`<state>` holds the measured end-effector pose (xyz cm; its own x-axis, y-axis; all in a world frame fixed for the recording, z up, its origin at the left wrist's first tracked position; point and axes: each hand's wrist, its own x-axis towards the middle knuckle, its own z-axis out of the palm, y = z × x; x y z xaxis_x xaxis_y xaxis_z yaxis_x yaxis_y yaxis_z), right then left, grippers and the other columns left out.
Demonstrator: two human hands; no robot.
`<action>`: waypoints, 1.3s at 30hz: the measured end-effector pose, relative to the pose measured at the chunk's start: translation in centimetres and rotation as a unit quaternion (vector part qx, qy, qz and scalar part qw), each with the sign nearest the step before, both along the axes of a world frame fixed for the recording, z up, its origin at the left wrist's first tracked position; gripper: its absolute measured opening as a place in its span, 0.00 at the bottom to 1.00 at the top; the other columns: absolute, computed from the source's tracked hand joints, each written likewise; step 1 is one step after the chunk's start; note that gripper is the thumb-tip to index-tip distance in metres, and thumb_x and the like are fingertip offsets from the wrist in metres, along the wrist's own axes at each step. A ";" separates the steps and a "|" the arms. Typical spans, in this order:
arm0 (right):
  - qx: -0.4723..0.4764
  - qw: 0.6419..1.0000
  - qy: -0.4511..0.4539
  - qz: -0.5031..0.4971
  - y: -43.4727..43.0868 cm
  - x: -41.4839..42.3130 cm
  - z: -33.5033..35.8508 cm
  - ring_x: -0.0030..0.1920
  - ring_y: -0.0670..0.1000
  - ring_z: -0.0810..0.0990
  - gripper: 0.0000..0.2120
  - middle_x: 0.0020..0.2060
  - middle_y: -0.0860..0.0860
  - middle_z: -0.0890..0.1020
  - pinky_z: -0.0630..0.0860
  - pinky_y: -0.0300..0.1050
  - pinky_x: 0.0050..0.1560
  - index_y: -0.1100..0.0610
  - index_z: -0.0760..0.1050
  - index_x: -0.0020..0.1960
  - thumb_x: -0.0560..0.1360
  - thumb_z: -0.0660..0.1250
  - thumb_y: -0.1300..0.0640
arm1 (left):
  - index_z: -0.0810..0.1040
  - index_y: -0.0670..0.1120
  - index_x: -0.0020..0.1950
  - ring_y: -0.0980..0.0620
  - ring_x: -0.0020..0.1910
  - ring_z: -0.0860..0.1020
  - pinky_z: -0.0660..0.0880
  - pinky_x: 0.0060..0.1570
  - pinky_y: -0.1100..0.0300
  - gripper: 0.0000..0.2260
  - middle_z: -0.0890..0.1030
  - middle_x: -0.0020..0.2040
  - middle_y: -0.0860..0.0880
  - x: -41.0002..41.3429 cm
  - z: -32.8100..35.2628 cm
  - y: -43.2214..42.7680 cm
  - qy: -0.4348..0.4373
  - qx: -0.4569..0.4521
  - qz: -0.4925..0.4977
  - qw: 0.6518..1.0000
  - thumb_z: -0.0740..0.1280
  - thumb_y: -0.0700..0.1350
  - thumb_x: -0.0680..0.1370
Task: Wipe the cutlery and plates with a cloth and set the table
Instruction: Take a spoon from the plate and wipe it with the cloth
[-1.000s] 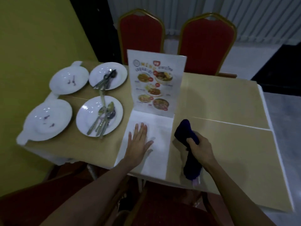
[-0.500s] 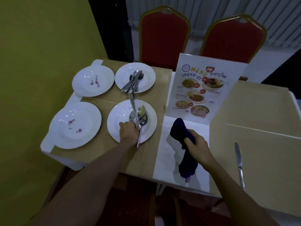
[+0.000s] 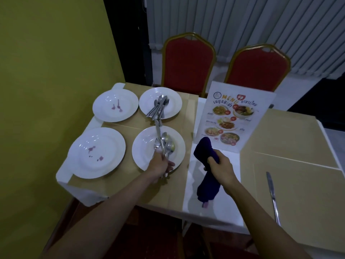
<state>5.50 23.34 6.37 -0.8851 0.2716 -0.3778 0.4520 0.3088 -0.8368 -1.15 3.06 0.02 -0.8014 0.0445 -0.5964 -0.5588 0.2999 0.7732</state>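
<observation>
A yellow wall point(image 3: 46, 90) runs along the left side of the table point(image 3: 298, 146). Four white plates sit in a square at the table's left end. The two leftmost, a near stained plate point(image 3: 84, 165) and a far stained plate point(image 3: 128, 101), each carry purple smears and hold no cutlery.

To their right, the far plate point(image 3: 174, 101) holds a loose pile of forks and spoons point(image 3: 158, 107); the number is too tangled to count. The near plate point(image 3: 143, 152) holds a bundle of cutlery point(image 3: 165, 144), with a knife blade point(image 3: 158, 128) reaching off it toward the far plate. The left hand point(image 3: 161, 166) is over this plate's near rim, fingers curled round the bundle's handles.

Further right stands a menu card point(image 3: 235, 116), headed "MENU" in orange letters over a line of Thai script I cannot read, with six pictured dishes. The right hand point(image 3: 221, 166) is closed round a dark blue cloth point(image 3: 206, 186), which bunches above the fist and hangs below it, over the card's flat white flap.

One table knife point(image 3: 273, 195) lies alone near the right edge. Two red chairs point(image 3: 188, 62) stand behind the table.
</observation>
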 end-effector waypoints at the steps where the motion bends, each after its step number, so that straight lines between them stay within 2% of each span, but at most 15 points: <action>1: -0.001 1.000 0.005 0.010 -0.2 -0.1 0.5 0.40 0.55 0.83 0.13 0.41 0.57 0.83 0.77 0.48 0.42 0.52 0.75 0.59 0.78 0.58 0.63 | 0.70 0.42 0.62 0.52 0.33 0.78 0.73 0.32 0.62 0.09 0.82 0.41 0.45 0.2 -0.1 -0.1 0.004 -0.006 0.018 1.000 0.55 0.41 0.84; 3: -0.001 0.999 0.011 0.032 -0.4 -0.3 1.1 0.42 0.57 0.83 0.13 0.42 0.57 0.83 0.78 0.49 0.43 0.53 0.74 0.60 0.79 0.58 0.63 | 0.73 0.41 0.59 0.49 0.36 0.79 0.77 0.35 0.57 0.10 0.82 0.44 0.44 -0.1 -0.4 -0.5 0.022 -0.069 0.050 0.996 0.57 0.43 0.83; 6: 0.005 0.998 0.009 0.055 -0.1 -0.5 1.4 0.42 0.54 0.84 0.14 0.44 0.55 0.83 0.78 0.47 0.42 0.53 0.74 0.62 0.79 0.59 0.62 | 0.77 0.40 0.58 0.43 0.49 0.81 0.78 0.46 0.52 0.11 0.82 0.53 0.41 -1.1 -1.5 -1.3 0.039 -0.178 0.042 0.982 0.61 0.45 0.81; 10: 0.015 0.998 0.005 0.061 0.3 -1.0 0.7 0.38 0.49 0.83 0.14 0.45 0.54 0.83 0.76 0.42 0.39 0.52 0.74 0.61 0.78 0.59 0.62 | 0.80 0.39 0.55 0.41 0.51 0.80 0.74 0.46 0.55 0.12 0.83 0.53 0.41 -1.9 -2.8 -1.1 0.062 -0.239 0.018 0.969 0.63 0.46 0.80; 14: 0.020 0.998 0.002 0.062 0.3 -1.4 -0.3 0.36 0.47 0.82 0.14 0.42 0.56 0.83 0.76 0.42 0.40 0.52 0.75 0.60 0.77 0.59 0.63 | 0.75 0.40 0.59 0.39 0.54 0.77 0.76 0.49 0.50 0.12 0.77 0.58 0.39 -2.1 -4.0 -0.5 0.119 -0.270 -0.001 0.955 0.67 0.42 0.77; 18: 0.023 0.998 -0.007 0.060 0.3 -1.5 -1.0 0.36 0.48 0.82 0.15 0.42 0.56 0.83 0.76 0.43 0.41 0.52 0.75 0.61 0.77 0.60 0.62 | 0.75 0.45 0.60 0.43 0.59 0.71 0.75 0.48 0.49 0.11 0.69 0.60 0.43 -2.3 -4.4 0.1 0.171 -0.379 -0.064 0.907 0.63 0.47 0.81; 22: 0.020 0.998 -0.015 0.059 0.6 -1.1 -1.7 0.36 0.47 0.82 0.15 0.42 0.55 0.83 0.75 0.41 0.39 0.52 0.75 0.62 0.77 0.60 0.62 | 0.80 0.42 0.54 0.43 0.61 0.68 0.74 0.52 0.48 0.14 0.68 0.61 0.43 -2.7 -4.8 0.6 0.127 -0.393 -0.085 0.907 0.64 0.52 0.79; 27: 0.029 0.997 -0.018 0.063 1.1 -0.9 -1.9 0.39 0.50 0.83 0.15 0.43 0.54 0.83 0.74 0.40 0.39 0.51 0.75 0.62 0.78 0.61 0.62 | 0.81 0.40 0.52 0.41 0.60 0.69 0.72 0.54 0.49 0.13 0.70 0.59 0.41 -2.2 -4.4 0.6 0.110 -0.350 -0.016 0.930 0.64 0.49 0.79; 29: 0.033 0.997 -0.021 0.071 1.2 -0.9 -1.8 0.40 0.51 0.83 0.14 0.44 0.55 0.83 0.75 0.42 0.40 0.52 0.75 0.62 0.78 0.61 0.62 | 0.82 0.40 0.48 0.41 0.56 0.74 0.73 0.48 0.51 0.10 0.75 0.54 0.41 -1.9 -3.8 0.4 0.119 -0.316 0.004 0.941 0.65 0.46 0.78; 30: 0.035 0.996 -0.024 0.075 1.3 -1.1 -1.9 0.41 0.52 0.83 0.14 0.44 0.55 0.83 0.77 0.44 0.41 0.53 0.74 0.62 0.78 0.61 0.62 | 0.81 0.41 0.47 0.42 0.52 0.77 0.73 0.44 0.53 0.09 0.78 0.50 0.41 -1.7 -3.3 0.4 0.110 -0.268 0.014 0.957 0.65 0.45 0.79; 32: 0.050 0.995 -0.018 0.080 1.3 -1.4 -1.8 0.43 0.55 0.83 0.16 0.44 0.54 0.83 0.79 0.51 0.47 0.53 0.74 0.65 0.78 0.61 0.61 | 0.77 0.41 0.52 0.47 0.42 0.77 0.73 0.39 0.57 0.06 0.78 0.43 0.44 -0.6 -1.3 0.4 0.033 -0.076 0.041 0.996 0.62 0.42 0.81; 34: 0.109 0.989 0.031 0.093 0.7 -1.5 -1.6 0.46 0.54 0.82 0.20 0.49 0.51 0.83 0.78 0.51 0.47 0.53 0.70 0.70 0.78 0.61 0.60 | 0.72 0.40 0.59 0.52 0.35 0.74 0.73 0.31 0.63 0.07 0.79 0.39 0.46 0.9 0.9 0.5 -0.050 0.129 0.042 0.989 0.60 0.37 0.82; 35: 0.153 0.979 0.074 0.111 0.3 -1.4 -1.3 0.50 0.54 0.81 0.23 0.54 0.50 0.81 0.76 0.49 0.47 0.53 0.68 0.73 0.79 0.62 0.60 | 0.72 0.39 0.60 0.54 0.32 0.72 0.71 0.27 0.66 0.07 0.78 0.37 0.47 1.7 2.1 0.8 -0.062 0.181 0.020 0.981 0.59 0.35 0.82; 37: 0.265 0.928 0.169 0.200 -0.3 -0.8 -0.6 0.56 0.56 0.78 0.28 0.68 0.51 0.75 0.76 0.50 0.47 0.52 0.65 0.76 0.77 0.66 0.60 | 0.74 0.40 0.55 0.58 0.26 0.67 0.63 0.22 0.68 0.07 0.74 0.36 0.48 3.5 4.1 1.7 -0.050 0.207 -0.014 0.977 0.57 0.34 0.82; 39: 0.411 0.823 0.245 0.307 -0.1 -0.4 -0.1 0.49 0.58 0.78 0.34 0.72 0.50 0.72 0.77 0.52 0.39 0.50 0.67 0.75 0.72 0.72 0.62 | 0.74 0.44 0.49 0.60 0.23 0.65 0.59 0.21 0.68 0.09 0.71 0.34 0.50 5.4 6.4 3.0 -0.014 0.171 -0.007 0.985 0.55 0.37 0.82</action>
